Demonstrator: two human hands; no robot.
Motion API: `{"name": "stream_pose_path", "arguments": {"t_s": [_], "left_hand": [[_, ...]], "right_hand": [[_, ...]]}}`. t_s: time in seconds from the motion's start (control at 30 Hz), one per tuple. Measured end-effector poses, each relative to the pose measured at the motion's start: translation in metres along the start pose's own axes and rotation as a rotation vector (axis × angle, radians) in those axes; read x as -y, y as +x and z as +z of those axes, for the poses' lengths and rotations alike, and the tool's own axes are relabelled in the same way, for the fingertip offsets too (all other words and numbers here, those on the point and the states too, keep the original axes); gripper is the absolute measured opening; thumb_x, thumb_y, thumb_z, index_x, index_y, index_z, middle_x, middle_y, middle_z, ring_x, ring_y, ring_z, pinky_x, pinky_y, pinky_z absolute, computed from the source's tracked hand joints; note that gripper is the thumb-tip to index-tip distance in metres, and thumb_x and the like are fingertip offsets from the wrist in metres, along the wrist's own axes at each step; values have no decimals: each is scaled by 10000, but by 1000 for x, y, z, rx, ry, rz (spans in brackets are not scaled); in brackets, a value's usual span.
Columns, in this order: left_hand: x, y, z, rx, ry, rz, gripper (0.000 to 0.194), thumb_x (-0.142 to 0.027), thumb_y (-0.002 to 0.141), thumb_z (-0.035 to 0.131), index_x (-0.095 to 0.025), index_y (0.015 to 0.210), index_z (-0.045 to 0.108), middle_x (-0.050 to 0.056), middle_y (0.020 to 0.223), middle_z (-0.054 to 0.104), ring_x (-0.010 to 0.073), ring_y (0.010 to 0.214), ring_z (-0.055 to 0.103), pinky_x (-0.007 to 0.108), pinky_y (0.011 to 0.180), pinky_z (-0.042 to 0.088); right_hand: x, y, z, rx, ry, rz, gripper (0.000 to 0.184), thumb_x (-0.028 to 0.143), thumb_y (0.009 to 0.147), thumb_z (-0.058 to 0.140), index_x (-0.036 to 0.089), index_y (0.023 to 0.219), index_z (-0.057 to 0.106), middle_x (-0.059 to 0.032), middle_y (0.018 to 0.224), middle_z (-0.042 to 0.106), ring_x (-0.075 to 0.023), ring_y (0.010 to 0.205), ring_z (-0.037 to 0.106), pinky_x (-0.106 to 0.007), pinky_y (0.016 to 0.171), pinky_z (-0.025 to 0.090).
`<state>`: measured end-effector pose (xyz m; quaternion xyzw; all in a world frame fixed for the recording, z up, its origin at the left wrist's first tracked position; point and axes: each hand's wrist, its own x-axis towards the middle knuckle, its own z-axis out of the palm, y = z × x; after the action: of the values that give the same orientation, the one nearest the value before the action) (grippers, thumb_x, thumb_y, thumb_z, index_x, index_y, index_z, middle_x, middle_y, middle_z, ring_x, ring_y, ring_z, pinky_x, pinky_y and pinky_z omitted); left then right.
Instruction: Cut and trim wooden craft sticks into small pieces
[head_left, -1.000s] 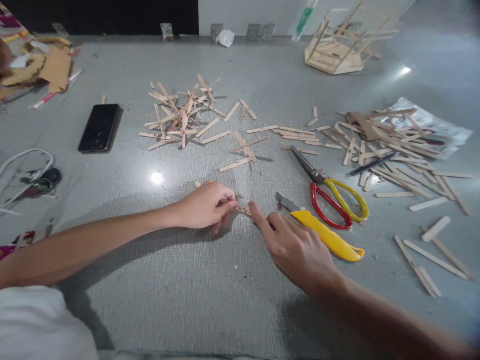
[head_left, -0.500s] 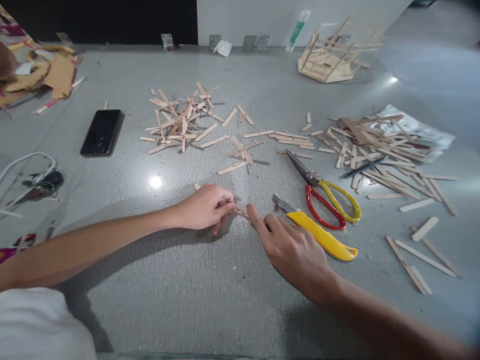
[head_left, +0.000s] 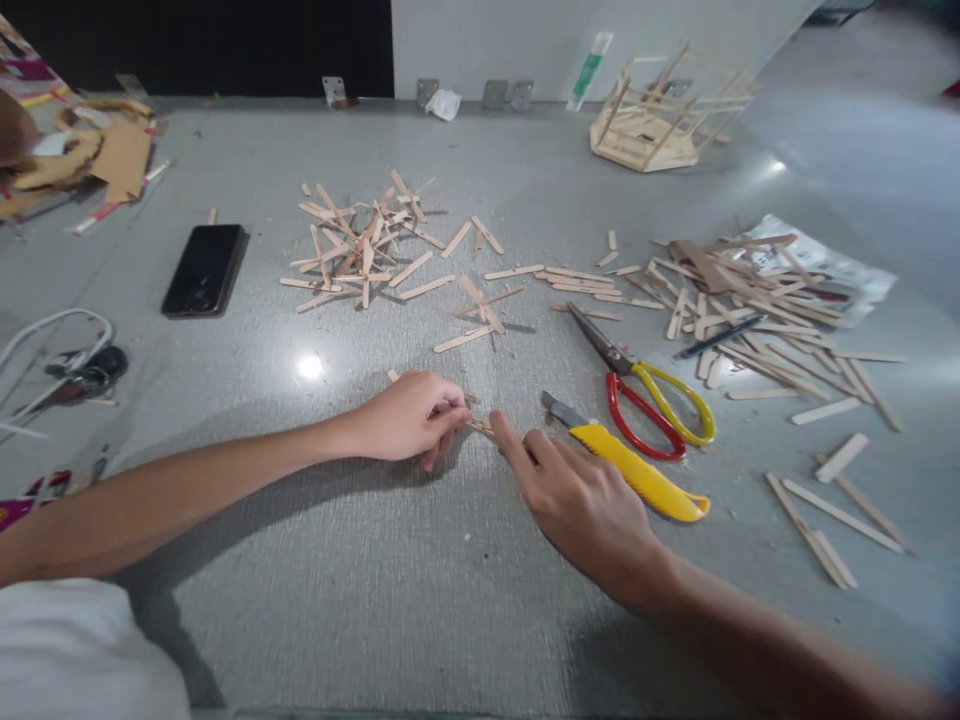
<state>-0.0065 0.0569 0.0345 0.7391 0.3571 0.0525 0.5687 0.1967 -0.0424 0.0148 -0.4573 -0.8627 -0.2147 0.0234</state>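
My left hand (head_left: 412,415) pinches one end of a thin wooden craft stick (head_left: 480,426) just above the grey table. At the stick's other end is my right hand (head_left: 577,500), its fingers closed there and its index finger lying along the end; the thumb is mostly hidden. Close beside the right hand lies a yellow utility knife (head_left: 637,470) with its blade out. Scissors (head_left: 619,365) with one red and one yellow handle rest beyond it. Another stick end (head_left: 393,376) pokes out behind the left hand.
Loose sticks lie in a pile (head_left: 367,240) ahead and a larger pile (head_left: 780,310) at the right, with a black pen (head_left: 720,336) on it. A phone (head_left: 205,270) lies left. A stick frame (head_left: 652,135) and glue tube (head_left: 589,70) stand at the back, cardboard scraps (head_left: 120,150) far left.
Both hands keep nearly the same place and hold on the stick. The view has shifted slightly, so things at the right appear a little further left.
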Motion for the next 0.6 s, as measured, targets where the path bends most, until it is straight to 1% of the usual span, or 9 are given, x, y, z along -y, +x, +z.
{"name": "stream_pose_path", "arguments": {"t_s": [0.07,0.17,0.27,0.4,0.5,0.6], "left_hand": [[0,0,0,-2,3,12,345,-294,998,495,-158,682,531,11,605,660,106,429,623,206,479,455],[0,0,0,-1,13,13,347,-299,995,505,-156,679,526,9,606,657,102,428,621,197,465,445],[-2,0,-1,9,21,12,357,-291,995,506,-151,667,523,9,611,654,96,436,625,186,464,435],[-1,1,-2,27,29,32,372,-332,992,521,-149,668,526,14,615,654,98,448,632,184,473,441],[0,1,-3,25,40,43,373,-335,993,517,-148,671,534,16,613,654,95,448,629,184,481,447],[-1,1,-2,18,40,37,366,-317,989,518,-145,668,542,13,607,649,88,440,620,173,458,430]], "right_hand": [[2,2,-2,-8,-16,8,418,-27,893,412,108,1222,631,-3,649,588,-133,543,508,-287,497,336],[6,6,-8,-28,-78,1,373,-17,911,409,76,1164,666,-15,610,578,-143,520,487,-287,482,337],[10,10,-12,-21,-95,-9,372,-13,922,395,54,1153,679,-26,577,562,-150,485,454,-290,445,309],[13,11,-15,54,45,72,437,-5,947,328,124,1169,682,-29,567,553,-154,479,421,-281,423,270],[13,11,-16,74,176,147,442,16,961,302,110,1183,673,-42,579,553,-157,487,412,-286,421,258],[13,10,-15,76,206,165,451,21,961,284,101,1182,670,-51,585,557,-162,491,414,-289,420,255]]}}
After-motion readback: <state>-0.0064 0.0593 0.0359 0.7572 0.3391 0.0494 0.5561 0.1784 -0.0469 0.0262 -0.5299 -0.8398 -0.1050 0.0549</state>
